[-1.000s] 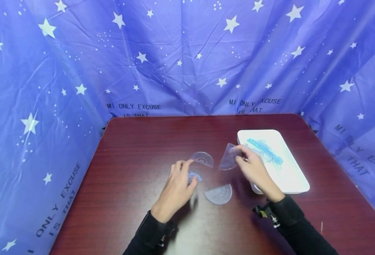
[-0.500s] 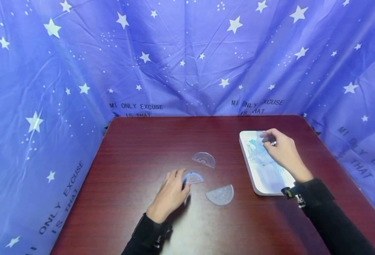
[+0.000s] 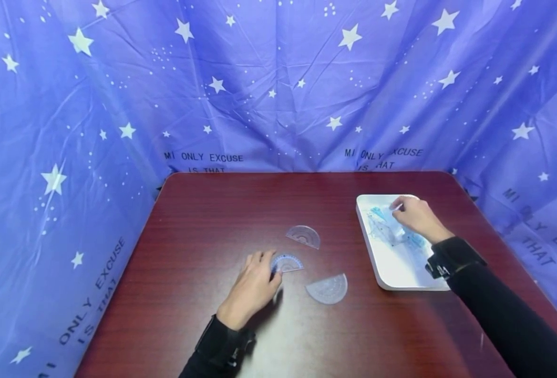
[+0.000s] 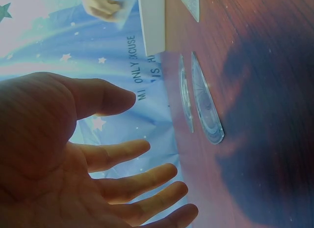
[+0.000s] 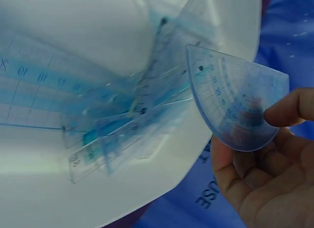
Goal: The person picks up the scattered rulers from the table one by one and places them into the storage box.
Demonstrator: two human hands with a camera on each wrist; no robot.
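Observation:
My right hand [image 3: 418, 218] is over the far part of the white tray [image 3: 396, 278]. In the right wrist view it pinches a clear protractor [image 5: 221, 98] between thumb and fingers, above the tray's contents. My left hand [image 3: 250, 291] hovers low over the table with fingers relaxed, its palm bare in the left wrist view. Closest to its fingertips lies a small protractor with a blue scale [image 3: 288, 263], partly behind the hand. A clear protractor [image 3: 303, 237] rests farther back, and a larger frosted one [image 3: 328, 289] lies to the right of the left hand.
Inside the tray lie several clear and blue rulers [image 5: 29, 90] and set squares [image 5: 159, 66], overlapping in a heap. The dark red wooden table [image 3: 212, 210] ends at a blue star-patterned curtain [image 3: 269, 105] at the back and sides.
My right hand has carried the protractor from left of the tray to above it. The left hand has drawn back slightly from the blue-scaled protractor, uncovering more of it.

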